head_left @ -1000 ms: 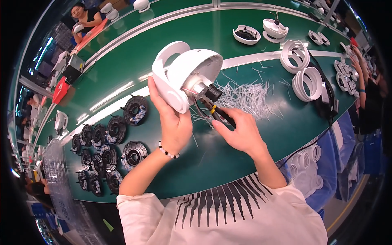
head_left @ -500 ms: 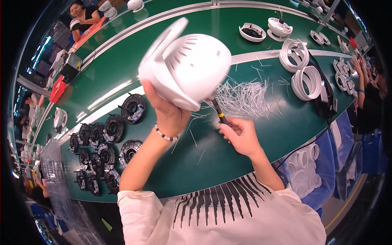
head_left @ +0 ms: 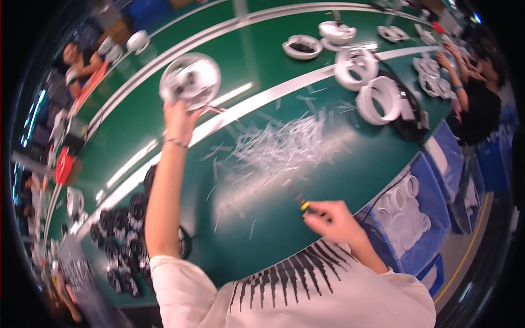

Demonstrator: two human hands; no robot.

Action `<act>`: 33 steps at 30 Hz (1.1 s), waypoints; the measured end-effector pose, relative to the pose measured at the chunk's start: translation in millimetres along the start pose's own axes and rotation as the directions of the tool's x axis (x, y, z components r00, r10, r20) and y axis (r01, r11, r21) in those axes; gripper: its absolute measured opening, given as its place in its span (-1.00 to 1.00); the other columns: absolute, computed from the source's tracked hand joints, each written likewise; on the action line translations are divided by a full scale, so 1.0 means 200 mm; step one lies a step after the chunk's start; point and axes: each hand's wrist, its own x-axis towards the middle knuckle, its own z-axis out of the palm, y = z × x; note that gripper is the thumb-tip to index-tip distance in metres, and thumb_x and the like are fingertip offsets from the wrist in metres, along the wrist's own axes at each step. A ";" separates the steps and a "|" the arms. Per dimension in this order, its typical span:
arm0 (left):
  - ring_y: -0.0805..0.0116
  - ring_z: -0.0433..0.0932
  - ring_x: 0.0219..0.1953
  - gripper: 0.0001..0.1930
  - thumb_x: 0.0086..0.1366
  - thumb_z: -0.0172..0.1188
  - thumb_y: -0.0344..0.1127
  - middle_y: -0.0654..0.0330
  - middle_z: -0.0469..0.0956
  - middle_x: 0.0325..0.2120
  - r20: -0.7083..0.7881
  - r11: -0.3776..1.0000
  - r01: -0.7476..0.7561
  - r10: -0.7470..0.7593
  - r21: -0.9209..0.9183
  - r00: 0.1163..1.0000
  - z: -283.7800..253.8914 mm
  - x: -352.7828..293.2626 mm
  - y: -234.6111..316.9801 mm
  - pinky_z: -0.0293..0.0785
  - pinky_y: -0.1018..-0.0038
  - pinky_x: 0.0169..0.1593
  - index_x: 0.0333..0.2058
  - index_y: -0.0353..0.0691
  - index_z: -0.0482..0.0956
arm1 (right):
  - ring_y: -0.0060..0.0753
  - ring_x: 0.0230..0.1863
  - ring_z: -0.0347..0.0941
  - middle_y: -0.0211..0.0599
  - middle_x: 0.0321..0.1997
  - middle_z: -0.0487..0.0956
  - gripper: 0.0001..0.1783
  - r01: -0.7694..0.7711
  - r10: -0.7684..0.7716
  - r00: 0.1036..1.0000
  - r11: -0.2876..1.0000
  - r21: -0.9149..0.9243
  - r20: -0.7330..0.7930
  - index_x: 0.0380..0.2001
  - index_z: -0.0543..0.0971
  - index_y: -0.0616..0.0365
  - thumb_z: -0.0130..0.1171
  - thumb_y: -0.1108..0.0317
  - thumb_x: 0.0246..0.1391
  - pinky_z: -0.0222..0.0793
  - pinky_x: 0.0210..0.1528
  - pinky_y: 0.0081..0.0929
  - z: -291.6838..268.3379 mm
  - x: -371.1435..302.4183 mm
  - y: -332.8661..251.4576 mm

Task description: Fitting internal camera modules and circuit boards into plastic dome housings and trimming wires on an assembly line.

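At the upper left, my left hand (head_left: 179, 123) is raised over the far part of the bench, closed on a white round camera-like housing (head_left: 205, 79). The housing's open, hollow side shows, with dark parts inside blurred by motion. Low on the right, my right hand (head_left: 338, 221) is wrapped round a slim black hand tool with a yellow band (head_left: 304, 206). Its tip is smeared, so its exact kind cannot be made out. Between my hands lies a loose heap of thin white plastic strips (head_left: 281, 142) on the green bench (head_left: 273, 210).
Black round parts with circuit boards (head_left: 121, 232) cluster at the left, partly behind my left arm. White rings (head_left: 378, 101) stand at the right beside a black cable. A blue-lined bin (head_left: 432, 210) holds more white parts. Co-workers (head_left: 476, 104) sit at the right and far left.
My left hand has swung the housing up and left, turning its hollow side into view. My right hand has drawn the tool away from the housing, down toward me. The view has shifted.
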 end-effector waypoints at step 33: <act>0.29 0.47 -0.29 -0.71 0.23 -0.10 -0.42 0.00 0.46 -0.24 -0.343 0.842 0.048 0.167 0.538 0.924 -0.52 -1.19 0.18 0.42 0.54 -0.34 -0.07 -0.37 0.30 | -0.26 -0.50 0.47 -0.21 -0.58 0.53 -0.90 0.074 -0.599 0.392 0.777 -0.625 -0.699 -0.62 0.53 0.20 0.19 0.39 -0.24 0.36 -0.32 -0.41 -0.84 0.52 0.19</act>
